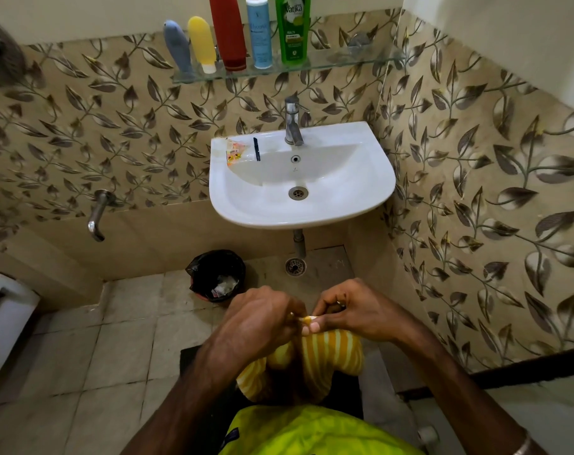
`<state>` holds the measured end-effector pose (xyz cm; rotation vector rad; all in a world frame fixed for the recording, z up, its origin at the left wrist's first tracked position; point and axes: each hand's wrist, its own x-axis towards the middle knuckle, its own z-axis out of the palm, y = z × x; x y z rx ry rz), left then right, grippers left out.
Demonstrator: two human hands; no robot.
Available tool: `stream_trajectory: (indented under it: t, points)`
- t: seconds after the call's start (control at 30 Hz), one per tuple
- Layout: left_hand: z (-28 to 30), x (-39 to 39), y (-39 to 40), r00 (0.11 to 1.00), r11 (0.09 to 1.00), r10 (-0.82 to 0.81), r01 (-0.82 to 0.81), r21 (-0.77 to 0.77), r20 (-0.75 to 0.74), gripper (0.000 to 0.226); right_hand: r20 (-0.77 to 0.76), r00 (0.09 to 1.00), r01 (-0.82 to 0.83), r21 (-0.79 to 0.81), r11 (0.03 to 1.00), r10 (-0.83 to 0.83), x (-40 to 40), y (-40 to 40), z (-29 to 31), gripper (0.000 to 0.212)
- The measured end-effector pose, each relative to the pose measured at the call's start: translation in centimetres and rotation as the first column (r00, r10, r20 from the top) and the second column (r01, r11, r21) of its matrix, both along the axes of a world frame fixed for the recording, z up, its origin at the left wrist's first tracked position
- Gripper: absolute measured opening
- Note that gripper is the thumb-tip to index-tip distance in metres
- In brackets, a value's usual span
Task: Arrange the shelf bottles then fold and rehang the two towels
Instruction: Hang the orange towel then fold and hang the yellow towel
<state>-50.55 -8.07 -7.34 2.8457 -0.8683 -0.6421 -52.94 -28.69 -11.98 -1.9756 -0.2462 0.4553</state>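
A yellow and white striped towel (pixel 325 353) hangs bunched in front of my body, low in the head view. My left hand (pixel 262 318) and my right hand (pixel 354 310) meet at its top edge, and both pinch the cloth there. On the glass shelf (pixel 344 60) above the sink stand several bottles in a row: a grey tube (pixel 178 47), a yellow tube (pixel 202 44), a red bottle (pixel 228 31), a blue-white bottle (pixel 259 32) and a green bottle (pixel 293 27). A second towel is not in view.
A white sink (pixel 361 178) with a steel tap (pixel 293 121) is fixed to the leaf-patterned wall; a sachet and a black strip lie on its left rim. A black bin (pixel 216 274) stands on the tiled floor. A wall spout (pixel 97 218) and a toilet (pixel 3 320) are at left.
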Motion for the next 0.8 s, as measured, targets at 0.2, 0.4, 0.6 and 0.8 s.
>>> stream_trajectory:
  t: [0.2,0.4,0.6,0.8]
  points:
    - [0.2,0.2,-0.1,0.999,0.999,0.041,-0.041,0.000,0.023,0.028,-0.051,0.998,-0.037,0.037,0.999,0.039,0.3,-0.8,-0.6,0.025]
    - [0.0,0.6,0.2,0.996,0.996,0.086,-0.086,0.034,-0.002,0.031,-0.187,0.982,0.036,0.189,0.981,0.000,0.4,-1.5,-1.1,0.031]
    - [0.4,0.8,0.9,0.995,0.992,0.093,-0.090,0.088,-0.032,0.033,-0.200,0.980,0.032,0.198,0.980,0.008,0.5,-3.1,-0.8,0.035]
    - [0.7,1.1,0.8,0.992,0.989,0.115,-0.110,0.102,-0.045,0.035,-0.188,0.974,0.185,0.347,0.919,-0.125,0.3,-3.4,-1.3,0.022]
